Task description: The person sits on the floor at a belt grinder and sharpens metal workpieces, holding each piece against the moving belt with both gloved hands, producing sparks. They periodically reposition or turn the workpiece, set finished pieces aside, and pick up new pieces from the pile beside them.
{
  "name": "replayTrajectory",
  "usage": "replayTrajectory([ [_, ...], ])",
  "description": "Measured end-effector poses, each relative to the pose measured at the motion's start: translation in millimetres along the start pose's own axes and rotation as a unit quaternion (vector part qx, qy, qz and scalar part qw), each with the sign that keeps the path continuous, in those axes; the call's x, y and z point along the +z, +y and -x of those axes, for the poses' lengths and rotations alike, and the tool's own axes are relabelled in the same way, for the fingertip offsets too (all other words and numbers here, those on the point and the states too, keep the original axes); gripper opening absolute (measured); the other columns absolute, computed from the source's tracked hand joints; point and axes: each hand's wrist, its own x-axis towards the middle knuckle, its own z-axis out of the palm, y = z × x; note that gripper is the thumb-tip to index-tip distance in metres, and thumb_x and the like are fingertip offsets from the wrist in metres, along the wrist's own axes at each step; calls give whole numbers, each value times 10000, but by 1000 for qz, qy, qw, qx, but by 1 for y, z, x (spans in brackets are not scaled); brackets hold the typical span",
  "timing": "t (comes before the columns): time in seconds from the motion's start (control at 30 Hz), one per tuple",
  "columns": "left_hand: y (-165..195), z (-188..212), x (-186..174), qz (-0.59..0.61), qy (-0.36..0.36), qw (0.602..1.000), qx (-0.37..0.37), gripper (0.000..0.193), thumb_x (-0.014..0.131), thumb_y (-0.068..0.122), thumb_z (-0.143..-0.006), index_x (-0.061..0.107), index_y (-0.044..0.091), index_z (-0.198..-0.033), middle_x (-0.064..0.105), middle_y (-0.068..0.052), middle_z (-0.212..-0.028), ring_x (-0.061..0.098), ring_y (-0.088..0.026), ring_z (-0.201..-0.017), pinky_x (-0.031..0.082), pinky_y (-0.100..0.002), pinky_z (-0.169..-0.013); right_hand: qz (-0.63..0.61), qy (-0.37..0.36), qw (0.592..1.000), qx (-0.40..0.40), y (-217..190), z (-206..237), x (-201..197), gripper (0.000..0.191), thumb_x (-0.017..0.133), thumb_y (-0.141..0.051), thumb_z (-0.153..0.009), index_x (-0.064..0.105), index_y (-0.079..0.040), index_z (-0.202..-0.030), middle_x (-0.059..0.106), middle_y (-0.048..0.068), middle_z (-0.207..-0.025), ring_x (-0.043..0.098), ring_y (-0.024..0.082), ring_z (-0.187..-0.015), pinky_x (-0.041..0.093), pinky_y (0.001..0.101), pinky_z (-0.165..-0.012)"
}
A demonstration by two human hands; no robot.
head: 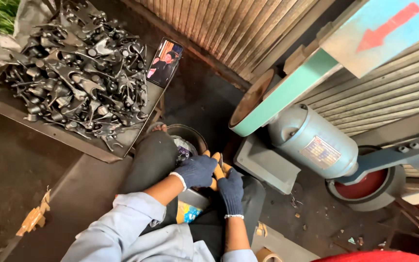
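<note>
Machinery comes first: a belt grinder [287,92] with a green guard and a blue motor [314,140] stands at two o'clock from my hands, its contact wheel well apart from them. At ten o'clock a flat tray [6,104] carries a heap of dark forged metal parts [78,73], with a phone [165,62] propped at its far corner. A round bucket [190,138] sits just beyond my knees at twelve o'clock. My left hand [197,171] and right hand [231,190], both in dark knit gloves with orange palms, meet over my lap, fingers curled shut around a small metal workpiece [219,160]; only a sliver shows at eleven o'clock of the right hand, so its shape cannot be told. I judge it stiff, dense for its size and likely rough-edged, like the heaped parts. Grip belongs on the thicker body with both palms, and the gloves should guard against slip.
</note>
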Motion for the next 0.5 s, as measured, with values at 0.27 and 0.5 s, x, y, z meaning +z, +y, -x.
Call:
replayTrajectory([
  [0.27,32,11,-29,87,16,990,111,546,837,215,-754,582,88,-1220,678,-196,-1056,692,-336,-986,563,-433,-820,-252,-94,955,-127,9,15,-42,587,739,-277,-895,591,31,-1373,728,126,-1202,693,175,-1061,552,320,-917],
  [0.5,6,-55,-11,536,-53,827,162,381,749,100,-858,636,-5,-1206,744,-69,-1049,702,-117,-981,572,-307,-888,-514,-260,803,-152,0,-36,-36,686,733,-288,-907,448,-74,-1492,683,55,-1135,662,133,-981,551,296,-888],
])
